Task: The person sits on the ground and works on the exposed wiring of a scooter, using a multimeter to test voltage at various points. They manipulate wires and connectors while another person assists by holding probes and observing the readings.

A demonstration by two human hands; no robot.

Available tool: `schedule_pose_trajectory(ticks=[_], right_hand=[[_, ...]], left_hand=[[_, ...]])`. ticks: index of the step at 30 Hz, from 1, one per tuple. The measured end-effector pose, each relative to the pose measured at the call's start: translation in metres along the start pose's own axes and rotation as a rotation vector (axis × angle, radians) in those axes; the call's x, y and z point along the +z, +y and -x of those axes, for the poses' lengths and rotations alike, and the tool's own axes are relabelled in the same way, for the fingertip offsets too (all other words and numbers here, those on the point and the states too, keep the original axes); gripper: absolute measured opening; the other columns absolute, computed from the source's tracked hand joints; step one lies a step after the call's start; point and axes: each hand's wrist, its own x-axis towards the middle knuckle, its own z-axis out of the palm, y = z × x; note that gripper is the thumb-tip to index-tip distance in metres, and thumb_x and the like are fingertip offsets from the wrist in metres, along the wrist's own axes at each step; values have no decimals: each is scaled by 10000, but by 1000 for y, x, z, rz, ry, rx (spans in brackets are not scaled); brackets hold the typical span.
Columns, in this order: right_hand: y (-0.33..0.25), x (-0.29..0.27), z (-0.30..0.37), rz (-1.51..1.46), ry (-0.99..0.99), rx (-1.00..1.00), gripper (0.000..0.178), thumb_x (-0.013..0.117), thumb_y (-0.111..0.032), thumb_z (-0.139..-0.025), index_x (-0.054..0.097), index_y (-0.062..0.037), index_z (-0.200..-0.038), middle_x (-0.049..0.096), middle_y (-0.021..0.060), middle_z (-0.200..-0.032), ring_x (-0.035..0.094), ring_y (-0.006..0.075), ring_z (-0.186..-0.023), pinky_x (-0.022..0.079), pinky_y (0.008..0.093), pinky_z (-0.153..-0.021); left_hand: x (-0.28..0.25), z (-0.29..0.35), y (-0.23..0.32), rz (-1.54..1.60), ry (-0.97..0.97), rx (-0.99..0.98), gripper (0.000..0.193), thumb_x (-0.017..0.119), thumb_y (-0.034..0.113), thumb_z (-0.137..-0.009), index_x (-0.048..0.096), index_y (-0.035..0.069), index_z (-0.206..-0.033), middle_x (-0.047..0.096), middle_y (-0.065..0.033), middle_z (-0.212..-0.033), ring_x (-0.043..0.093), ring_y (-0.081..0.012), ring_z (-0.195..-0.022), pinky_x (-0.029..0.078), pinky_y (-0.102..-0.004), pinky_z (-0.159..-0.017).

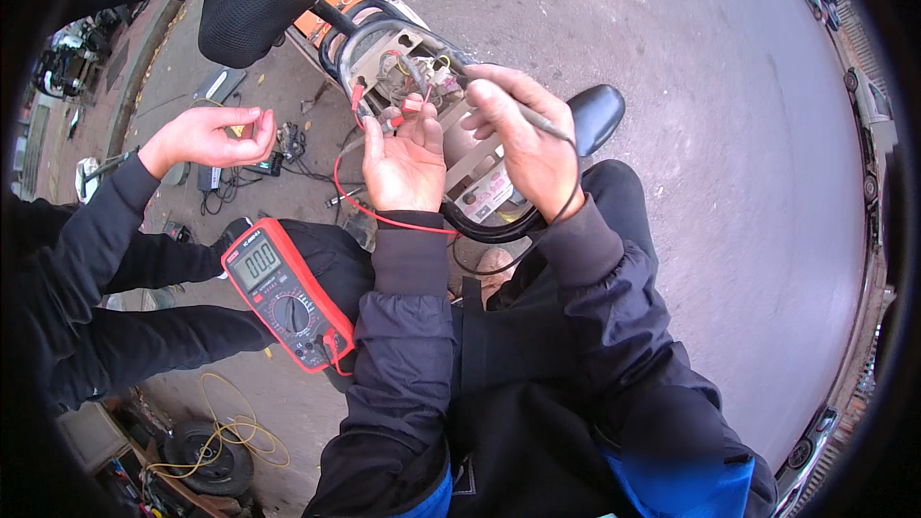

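My left hand [408,165] is palm up among the wires, its fingertips closed on a small red connector [412,105]. Between the thumb and fingers of my right hand [528,134] is a black test probe [540,121], slanting toward the wiring; its tip is hard to make out. From the probe a black lead [579,182] hangs down past my wrist. A red lead [338,177] loops beside my left hand and passes behind my wrist. Lying tilted over a dark-clothed knee at the left is a red-framed multimeter [288,293], its display lit.
Below my hands is an opened vehicle body with exposed wiring [403,77] and a black seat [596,117]. Another person's hand [216,139] hovers at the left; a knee [273,0] juts in above. Cables, a tire [209,459] and a yellow cord [230,430] lie on the ground.
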Motion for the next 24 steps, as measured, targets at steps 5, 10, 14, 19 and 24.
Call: schedule_pose_trajectory(ticks=[5,10,14,19,24], right_hand=[[13,3,-13,376,-107,-145,280,661,11,-879,683,-21,-1156,671,151,-1032,692,261,-976,545,362,-868],[9,3,-14,197,-169,-84,398,677,-16,-808,597,-5,-1198,605,134,-1100,674,229,-996,551,362,-881],[7,7,-13,294,-135,-128,411,712,-44,-782,576,2,-1168,594,167,-1068,664,288,-983,546,390,-856],[14,2,-28,524,-150,-215,364,711,-63,-768,585,-7,-1105,616,214,-1041,627,421,-968,518,455,-843],[18,-4,-34,602,-158,-241,352,675,-22,-804,597,-20,-1147,643,222,-1019,643,434,-977,520,456,-868]], left_hand=[[1,-3,-3,-163,87,22,442,440,459,-1135,610,60,-1048,720,-191,-1182,736,-364,-1034,642,-423,-859],[13,-7,-6,-294,7,75,438,428,453,-1140,575,48,-1063,680,-189,-1163,726,-388,-1044,627,-451,-906],[25,-7,-21,-476,-2,135,468,401,469,-1145,543,27,-1083,638,-203,-1165,695,-464,-1095,584,-583,-973],[37,-3,-33,-669,70,170,577,404,536,-1130,555,-19,-1180,625,-232,-1261,661,-443,-1213,558,-553,-1049],[46,1,-32,-838,-13,147,723,370,605,-1115,539,-75,-1290,598,-275,-1367,654,-409,-1242,545,-510,-1081]])
